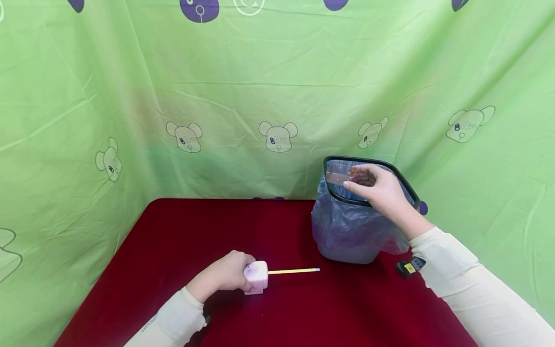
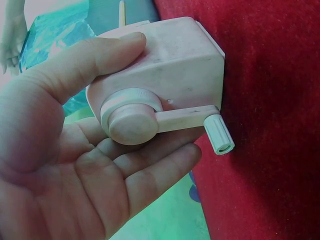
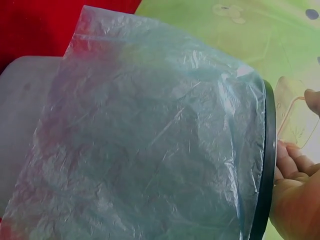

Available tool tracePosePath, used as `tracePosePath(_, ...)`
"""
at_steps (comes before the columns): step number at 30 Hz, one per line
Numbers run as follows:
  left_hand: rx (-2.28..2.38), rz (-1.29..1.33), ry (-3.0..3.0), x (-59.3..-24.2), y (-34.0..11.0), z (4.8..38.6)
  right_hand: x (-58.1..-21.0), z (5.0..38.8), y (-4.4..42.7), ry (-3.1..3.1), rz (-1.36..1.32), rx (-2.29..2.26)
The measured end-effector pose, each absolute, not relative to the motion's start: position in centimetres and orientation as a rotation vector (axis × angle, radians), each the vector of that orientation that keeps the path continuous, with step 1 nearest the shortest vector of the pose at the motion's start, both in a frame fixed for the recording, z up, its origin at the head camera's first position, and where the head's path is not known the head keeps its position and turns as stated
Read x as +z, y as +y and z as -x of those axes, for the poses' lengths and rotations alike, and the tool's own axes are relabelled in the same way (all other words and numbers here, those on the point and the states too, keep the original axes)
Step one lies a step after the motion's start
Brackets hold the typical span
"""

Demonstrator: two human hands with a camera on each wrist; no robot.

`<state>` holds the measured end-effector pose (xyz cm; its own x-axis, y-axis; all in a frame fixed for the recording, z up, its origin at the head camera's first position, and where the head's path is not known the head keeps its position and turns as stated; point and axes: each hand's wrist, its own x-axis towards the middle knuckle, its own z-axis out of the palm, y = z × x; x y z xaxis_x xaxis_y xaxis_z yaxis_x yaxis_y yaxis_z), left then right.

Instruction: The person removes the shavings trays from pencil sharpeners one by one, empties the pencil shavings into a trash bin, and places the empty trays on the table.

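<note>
My left hand (image 1: 230,272) grips a pale pink crank pencil sharpener (image 1: 259,275) on the table, thumb on its top in the left wrist view. The sharpener's crank handle (image 2: 187,118) points toward the palm side. From its far side a yellow pencil (image 1: 295,271) sticks out to the right. At the right, my right hand (image 1: 383,190) pinches a small clear plastic box (image 1: 337,175) between thumb and fingers, over the mouth of a bin (image 1: 347,254). Whether the box holds anything is too unclear to tell.
A thin bluish plastic bag (image 1: 338,226) lines the bin and hangs over its outside, under a black rim (image 1: 362,159). Dark red cloth (image 1: 225,226) covers the table. A green printed curtain (image 1: 234,72) stands behind and at both sides.
</note>
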<state>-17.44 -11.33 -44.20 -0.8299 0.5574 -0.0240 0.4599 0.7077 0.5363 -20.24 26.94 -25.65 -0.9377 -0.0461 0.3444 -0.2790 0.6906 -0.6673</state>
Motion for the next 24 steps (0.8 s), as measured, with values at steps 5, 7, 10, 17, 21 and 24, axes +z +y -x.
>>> tracePosePath(5, 0.784, -0.824, 2.728, -44.1, -11.3, 17.5, -25.5, 20.1, 26.7, -2.602, -0.276, 1.147)
tracePosePath(7, 0.78, -0.828, 2.731, -44.2, -11.3, 17.5, -25.5, 20.1, 26.6, -2.605, -0.29, 1.162)
tracePosePath(10, 0.776, -0.827, 2.734, -44.2, -11.4, 17.5, -25.4, 20.1, 26.5, -2.604, -0.309, 1.182)
tracePosePath(17, 0.771, -0.831, 2.734, -44.3, -11.3, 17.6, -25.5, 19.8, 25.7, -2.586, -0.353, 1.199)
tracePosePath(21, 0.769, -0.831, 2.738, -44.3, -11.3, 17.6, -25.7, 19.7, 25.5, -2.591, -0.369, 1.203)
tracePosePath(24, 0.774, -0.827, 2.736, -44.2, -11.3, 17.5, -25.8, 19.7, 25.3, -2.587, -0.386, 1.217)
